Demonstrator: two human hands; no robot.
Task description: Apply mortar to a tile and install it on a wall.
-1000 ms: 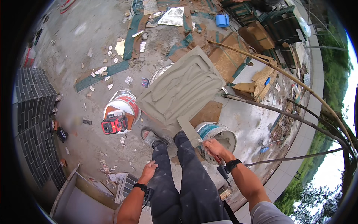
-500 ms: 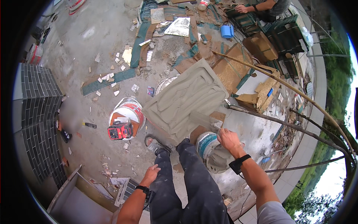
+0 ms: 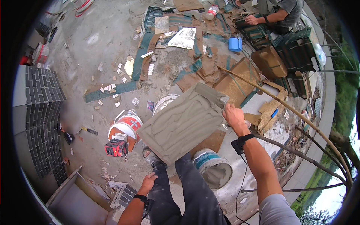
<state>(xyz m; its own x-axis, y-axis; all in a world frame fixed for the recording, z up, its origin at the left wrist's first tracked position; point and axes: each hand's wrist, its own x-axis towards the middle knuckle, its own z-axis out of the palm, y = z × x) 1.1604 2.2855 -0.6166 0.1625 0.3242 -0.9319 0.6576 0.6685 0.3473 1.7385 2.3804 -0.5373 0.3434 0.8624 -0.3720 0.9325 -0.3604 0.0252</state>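
A rectangular slab coated in ridged grey mortar [image 3: 176, 127] lies over a white bucket [image 3: 167, 98]. My right hand [image 3: 234, 120] grips a mortar-smeared trowel [image 3: 222, 99] at the slab's far right corner. My left hand [image 3: 148, 182] hangs by my left thigh, loosely bent and apparently empty. Below the slab, right of my legs, stands a teal-and-white bucket [image 3: 202, 161] containing grey mortar [image 3: 217, 175]. Left of the slab is a red-and-white bucket [image 3: 127, 123], with a red-and-black boxy device [image 3: 116, 148] on its near side.
A co-worker [image 3: 285, 15] crouches at the upper right beside dark wrapped stacks [image 3: 292, 45]. A bamboo pole [image 3: 277, 99] and branches [image 3: 300, 153] slant along the right. Cardboard [image 3: 240, 78], a blue container [image 3: 234, 44] and tile scraps litter the floor. A dark tiled wall [image 3: 41, 112] stands left.
My right hand has moved from beside the mortar bucket up to the slab's far right corner with the trowel. The view has shifted, revealing more of the co-worker at the top.
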